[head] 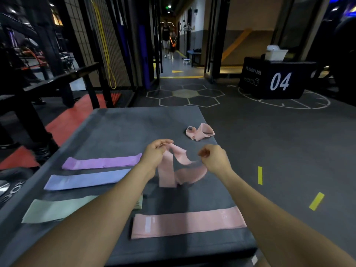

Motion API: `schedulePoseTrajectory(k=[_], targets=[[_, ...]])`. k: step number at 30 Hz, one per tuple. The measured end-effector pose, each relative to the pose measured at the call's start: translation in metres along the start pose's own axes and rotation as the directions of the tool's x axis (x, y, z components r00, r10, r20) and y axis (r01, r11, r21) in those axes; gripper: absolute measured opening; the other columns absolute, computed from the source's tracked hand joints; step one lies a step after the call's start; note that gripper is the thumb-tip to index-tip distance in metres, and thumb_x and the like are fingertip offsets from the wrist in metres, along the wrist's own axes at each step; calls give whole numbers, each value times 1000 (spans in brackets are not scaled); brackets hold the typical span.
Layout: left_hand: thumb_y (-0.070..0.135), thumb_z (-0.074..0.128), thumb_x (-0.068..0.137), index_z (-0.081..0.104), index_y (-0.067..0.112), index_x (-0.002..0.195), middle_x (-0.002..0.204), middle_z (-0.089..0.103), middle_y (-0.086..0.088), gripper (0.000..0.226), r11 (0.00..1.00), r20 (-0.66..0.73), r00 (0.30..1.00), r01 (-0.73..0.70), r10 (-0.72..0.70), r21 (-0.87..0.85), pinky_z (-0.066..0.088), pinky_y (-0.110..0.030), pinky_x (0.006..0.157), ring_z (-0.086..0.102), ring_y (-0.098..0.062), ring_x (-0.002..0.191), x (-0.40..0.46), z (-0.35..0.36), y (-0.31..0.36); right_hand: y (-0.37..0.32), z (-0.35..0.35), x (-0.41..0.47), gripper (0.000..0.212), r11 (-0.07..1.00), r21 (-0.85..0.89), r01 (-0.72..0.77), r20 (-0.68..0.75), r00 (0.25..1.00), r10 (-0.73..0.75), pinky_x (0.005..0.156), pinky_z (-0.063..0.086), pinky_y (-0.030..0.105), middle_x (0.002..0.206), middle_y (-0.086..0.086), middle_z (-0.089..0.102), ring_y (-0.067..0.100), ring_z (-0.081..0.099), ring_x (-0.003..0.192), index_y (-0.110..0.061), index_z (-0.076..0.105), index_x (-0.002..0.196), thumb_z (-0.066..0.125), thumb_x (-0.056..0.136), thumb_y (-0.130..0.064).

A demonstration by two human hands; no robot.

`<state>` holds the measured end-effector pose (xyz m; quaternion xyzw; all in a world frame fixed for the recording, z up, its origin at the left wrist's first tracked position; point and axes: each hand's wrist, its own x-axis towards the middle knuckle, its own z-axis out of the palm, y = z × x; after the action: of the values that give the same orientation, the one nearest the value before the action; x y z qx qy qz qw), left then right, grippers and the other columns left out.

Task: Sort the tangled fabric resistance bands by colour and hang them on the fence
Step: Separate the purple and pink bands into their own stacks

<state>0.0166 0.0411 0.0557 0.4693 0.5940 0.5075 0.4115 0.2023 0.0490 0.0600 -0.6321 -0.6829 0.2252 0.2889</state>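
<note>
Because it is light, limp fabric, the twisted pink band (173, 166) at frame centre above the desk (119, 132) should untwist easily; the left hand (156, 153) pinches its top edge, the right hand (213, 157) an end (edges hold best).

On the dark grey mat (119, 128) lay a purple band (102, 162), a periwinkle-blue band (86, 179), a pale green band (57, 210) and pink bands (187, 224); at one o'clock stood a black plyo box (277, 79) with white numerals.
</note>
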Motion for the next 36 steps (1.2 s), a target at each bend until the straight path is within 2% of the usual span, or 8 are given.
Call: schedulePoseTrajectory(k=[5, 8, 12, 15, 19, 23, 27, 36], targets=[[7, 38, 97, 67, 28, 83, 91, 63, 4, 38, 1000, 74, 997, 11, -10, -7, 38, -29, 71, 50, -17, 88, -6, -6, 10, -5, -1, -3, 28, 1000, 13, -3, 31, 1000, 3, 65, 50, 27, 90, -1, 67, 20, 63, 93, -14, 70, 91, 49, 85, 3], [6, 39, 97, 66, 26, 85, 90, 63, 4, 35, 999, 138, 990, 31, -26, -35, 39, -25, 68, 51, -15, 87, -12, 0, 15, -11, 4, -5, 27, 998, 60, 23, 101, 994, -29, 65, 43, 24, 105, 1, 66, 18, 59, 94, -13, 66, 107, 58, 85, -2], [9, 41, 97, 68, 26, 86, 102, 64, -3, 33, 999, 191, 981, 30, -24, -28, 39, -30, 80, 53, -17, 96, -16, 6, 20, -18, 13, -5, 52, 986, 127, 104, 216, 968, -130, 77, 40, 22, 122, 3, 57, 13, 52, 95, -15, 53, 127, 71, 79, -7], [12, 40, 98, 68, 27, 88, 97, 64, -3, 33, 998, 221, 975, 46, -37, -36, 39, -30, 75, 51, -17, 91, -15, 5, 23, -19, 18, -2, 41, 988, 108, 107, 165, 978, -124, 74, 42, 22, 112, 4, 61, 19, 57, 98, -13, 58, 120, 65, 80, -3], [20, 49, 97, 60, 23, 85, 84, 59, 0, 17, 995, 173, 981, 95, -90, -17, 35, -26, 64, 49, -16, 76, -12, 2, 25, -17, 11, 4, 19, 992, 94, 81, 61, 994, -87, 54, 35, 20, 83, -1, 59, 18, 53, 80, -12, 67, 100, 53, 88, -8], [24, 54, 95, 59, 19, 79, 78, 59, -3, 17, 991, 157, 979, 120, -127, 55, 34, -25, 61, 49, -19, 72, -10, -4, 23, -16, 1, 7, 24, 979, 189, 75, -4, 997, -75, 71, 42, 21, 95, -2, 67, 12, 58, 87, -14, 69, 102, 53, 88, -4], [23, 54, 95, 59, 20, 76, 82, 59, -2, 19, 990, 171, 976, 127, -135, 58, 37, -27, 67, 49, -19, 79, -12, -1, 24, -13, -3, 7, 25, 967, 253, 39, -18, 999, -35, 62, 40, 16, 89, -4, 64, 12, 57, 84, -13, 68, 101, 53, 87, -1], [20, 52, 96, 59, 22, 80, 83, 60, 3, 17, 992, 174, 980, 105, -92, -67, 39, -31, 84, 51, -15, 86, -14, 9, 33, -22, -3, 2, 21, 955, 261, 138, 85, 983, -165, 73, 45, 24, 85, -2, 64, 15, 60, 83, -11, 66, 107, 60, 87, -6]])
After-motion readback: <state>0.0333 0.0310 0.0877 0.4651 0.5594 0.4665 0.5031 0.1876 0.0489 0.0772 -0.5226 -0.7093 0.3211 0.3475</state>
